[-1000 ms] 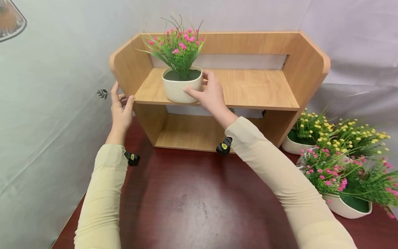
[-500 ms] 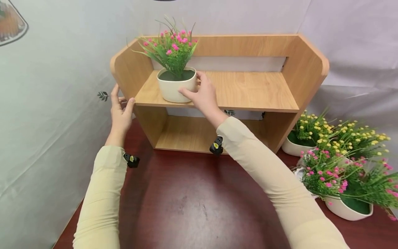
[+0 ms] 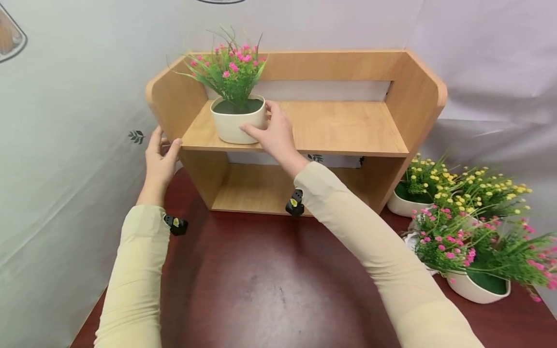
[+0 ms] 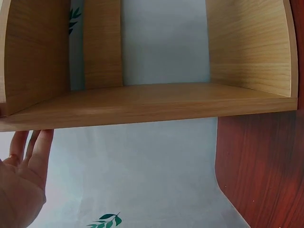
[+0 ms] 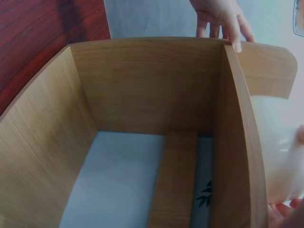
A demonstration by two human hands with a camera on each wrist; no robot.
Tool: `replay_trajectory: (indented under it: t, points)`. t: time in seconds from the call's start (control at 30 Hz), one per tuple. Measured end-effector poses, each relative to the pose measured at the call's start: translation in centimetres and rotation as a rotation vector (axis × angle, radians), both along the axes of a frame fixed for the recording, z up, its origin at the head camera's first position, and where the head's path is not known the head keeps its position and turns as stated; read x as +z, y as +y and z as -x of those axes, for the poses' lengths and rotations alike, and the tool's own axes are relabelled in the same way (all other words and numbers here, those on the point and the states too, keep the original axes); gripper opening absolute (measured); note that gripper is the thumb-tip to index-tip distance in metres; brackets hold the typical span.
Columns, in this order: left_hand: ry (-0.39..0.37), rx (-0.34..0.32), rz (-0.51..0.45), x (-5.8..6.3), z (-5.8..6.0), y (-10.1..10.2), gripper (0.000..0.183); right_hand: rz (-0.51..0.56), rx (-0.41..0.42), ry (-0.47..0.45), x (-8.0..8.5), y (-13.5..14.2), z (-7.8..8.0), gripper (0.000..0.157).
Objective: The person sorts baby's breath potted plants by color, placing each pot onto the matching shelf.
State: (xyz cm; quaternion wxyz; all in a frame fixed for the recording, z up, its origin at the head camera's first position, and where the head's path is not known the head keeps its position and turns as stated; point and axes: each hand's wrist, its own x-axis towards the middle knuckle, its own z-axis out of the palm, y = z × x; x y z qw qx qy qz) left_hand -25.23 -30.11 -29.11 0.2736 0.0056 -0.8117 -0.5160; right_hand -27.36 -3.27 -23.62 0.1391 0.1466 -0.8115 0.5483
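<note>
A white oval pot (image 3: 239, 125) with pink flowers and green grass (image 3: 232, 72) stands upright on the upper board of a two-level wooden shelf (image 3: 344, 125), towards its left end. My right hand (image 3: 276, 130) grips the pot's right side, thumb on the front and fingers reaching round behind. The right wrist view shows part of the pot (image 5: 275, 147) at the far right. My left hand (image 3: 158, 164) holds the shelf's left side panel, thumb on the front edge, fingers along the outer face. In the left wrist view, the left hand's fingers (image 4: 42, 152) meet that outer face.
Several more potted plants, yellow-flowered (image 3: 483, 188) and pink-flowered (image 3: 457, 241), stand right of the shelf on the dark red table (image 3: 243, 280). A pale cloth wall (image 3: 78, 121) runs close along the left and behind the shelf. Each wrist carries a small black camera (image 3: 295, 203).
My right hand and the flowerpot have moved left along the upper board, nearer the left side panel. The left hand keeps its place on the shelf; the head view has shifted slightly.
</note>
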Motion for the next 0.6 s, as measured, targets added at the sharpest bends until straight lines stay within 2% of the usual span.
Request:
replay_trajectory:
  t: [0.17, 0.4, 0.6]
  points:
    - [-0.019, -0.005, -0.017, 0.0, 0.0, -0.1, 0.051, -0.057, -0.012, -0.013, -0.1, 0.2, 0.1, 0.075]
    - [-0.032, -0.006, -0.008, 0.2, 0.1, -0.1, 0.049, 0.042, -0.032, 0.029, -0.2, 1.4, -0.3, 0.078]
    - [-0.052, -0.012, -0.023, 0.7, 0.1, 0.0, 0.049, 0.08, -0.025, 0.029, -0.4, 2.6, -1.0, 0.072]
